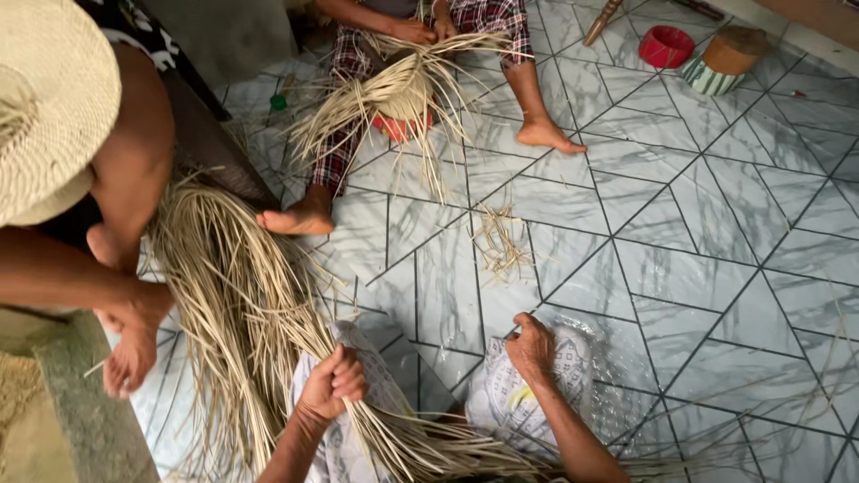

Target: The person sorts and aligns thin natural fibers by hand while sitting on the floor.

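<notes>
— Tiled floor point(680, 268), grey marbled, dark diagonal lines. What's the wearer holding?

— Left hand point(333, 383): fingers closed in a fist round a bunch of pale straw strands point(237, 304). The strands fan away from that fist toward the top left, over the floor, and also run back under the wearer's lap.

— And the right hand point(531, 347)?

— Lies to the right of the straw bundle, well apart from it, fingers curled loosely, resting on the patterned cloth point(501, 402) over the knee. Can't see it gripping anything.

— Others nearby?

— Two. Beyond the bundle, top centre, a seated person in checked trousers, bare feet on the floor, works a half-woven straw piece point(403, 89) over a red form btw the knees; loose ends stick out all round. Left of the bundle, another person's arm and bare foot point(130, 358), w/ a finished woven hat point(49, 98) at the top left corner.

— Anything else?

— Small heap of straw scraps point(501, 241) on the floor, right of the bundle. Far top right: red bowl point(666, 45), and a round wooden block point(735, 49) on a striped base.
</notes>
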